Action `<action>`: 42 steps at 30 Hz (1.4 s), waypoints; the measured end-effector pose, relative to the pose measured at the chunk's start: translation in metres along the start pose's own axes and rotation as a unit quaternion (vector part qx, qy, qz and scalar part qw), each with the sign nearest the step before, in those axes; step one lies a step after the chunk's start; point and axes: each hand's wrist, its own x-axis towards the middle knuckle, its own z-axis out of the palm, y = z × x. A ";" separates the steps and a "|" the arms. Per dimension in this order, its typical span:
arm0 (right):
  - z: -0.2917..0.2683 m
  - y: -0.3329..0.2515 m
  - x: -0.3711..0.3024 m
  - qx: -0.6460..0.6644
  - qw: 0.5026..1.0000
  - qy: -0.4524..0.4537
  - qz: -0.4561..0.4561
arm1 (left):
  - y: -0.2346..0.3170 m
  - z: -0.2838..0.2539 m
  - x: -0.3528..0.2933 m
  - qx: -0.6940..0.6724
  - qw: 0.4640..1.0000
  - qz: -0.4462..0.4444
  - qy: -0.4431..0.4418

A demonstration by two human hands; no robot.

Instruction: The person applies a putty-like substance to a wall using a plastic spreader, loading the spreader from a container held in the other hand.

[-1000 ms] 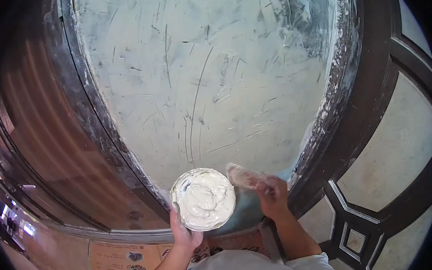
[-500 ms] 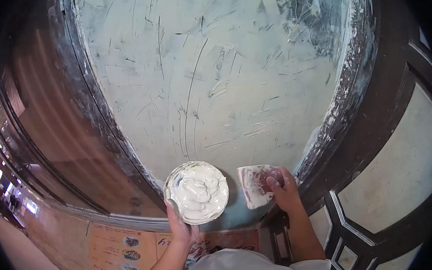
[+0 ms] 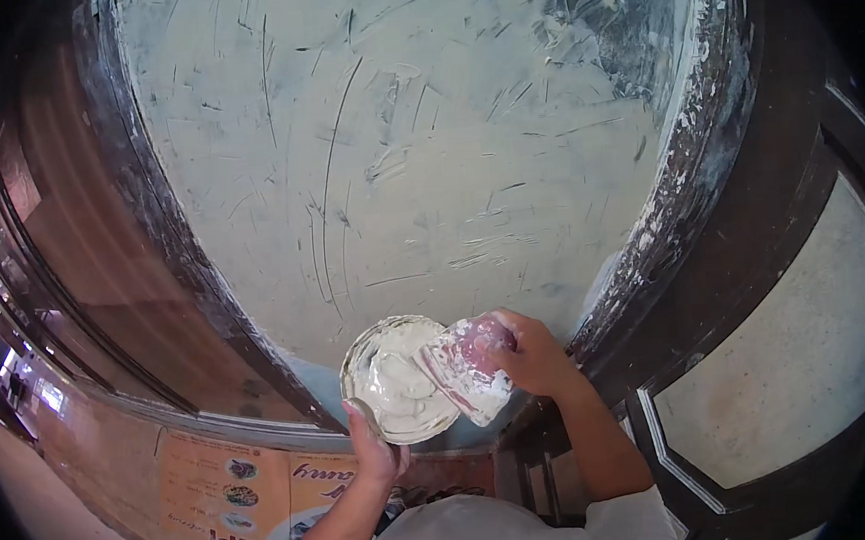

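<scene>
A round tub of thick white paste rests in my left hand, whose fingers wrap its lower left rim. In my right hand is a flat, pinkish putty spreader, smeared with white paste. Its left edge overlaps the right side of the tub, at the paste. Whether the edge touches the paste, I cannot tell for sure. Ahead of both hands stands a large panel coated in pale putty, with dark scratches and a darker bare patch at the upper right.
Dark wooden frame posts, flecked with white, border the panel on the left and right. At the right is a dark-framed pale panel. An orange printed sheet lies low on the left, beside the brown floor.
My right hand has moved left, bringing the spreader from beside the tub to over its right side. The tub has shifted slightly right and tilted. The view has turned a little.
</scene>
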 end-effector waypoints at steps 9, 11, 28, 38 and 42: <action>-0.003 0.005 -0.010 0.016 0.999 0.037 -0.023 | -0.009 0.007 -0.001 0.010 1.000 0.006 -0.001; -0.002 0.003 -0.011 0.034 0.997 0.056 -0.036 | -0.007 0.008 -0.002 0.011 1.000 0.009 0.001; 0.048 0.051 -0.060 0.026 0.988 0.149 -0.038 | 0.050 -0.011 0.015 -0.060 0.997 -0.048 -0.006; 0.031 0.035 -0.007 0.101 0.948 0.302 0.013 | 0.066 -0.043 0.017 -0.080 0.991 -0.095 -0.042; 0.029 0.055 0.015 0.071 0.939 0.338 -0.009 | 0.078 -0.038 0.014 -0.064 0.992 -0.092 -0.050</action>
